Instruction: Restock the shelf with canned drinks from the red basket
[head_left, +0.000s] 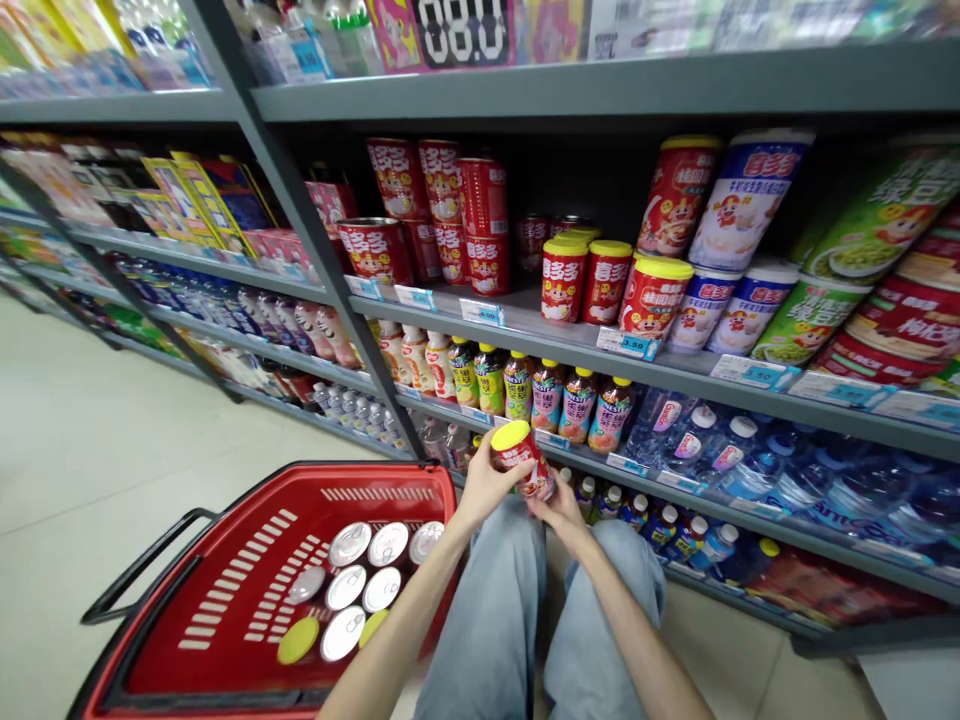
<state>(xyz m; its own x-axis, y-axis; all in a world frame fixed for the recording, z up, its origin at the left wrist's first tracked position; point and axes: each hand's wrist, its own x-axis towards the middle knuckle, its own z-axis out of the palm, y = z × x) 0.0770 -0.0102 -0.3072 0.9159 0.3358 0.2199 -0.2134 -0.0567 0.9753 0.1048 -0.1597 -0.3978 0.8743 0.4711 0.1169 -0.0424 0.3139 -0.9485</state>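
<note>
Between both hands, above my knees, is a red can [523, 464] with a yellow lid, tilted toward the left. My left hand [491, 470] wraps round its upper left side near the lid. From below and the right, my right hand [562, 512] grips the can's lower end. At my left stands a red shopping basket [217, 560], holding several cans [346, 588] with bare silver tops. Some cans there show yellow lids [298, 640]. On the shelf ahead are similar red cans with yellow lids [564, 280].
Grey shelving [600, 92] runs across the view. Taller red cans [486, 215] are stacked left on the can shelf; blue-and-white [746, 200] and green cans [810, 318] stand right. Tea bottles [577, 405] and water bottles [780, 470] fill the shelf below. The basket's black handle [142, 565] sticks out leftward.
</note>
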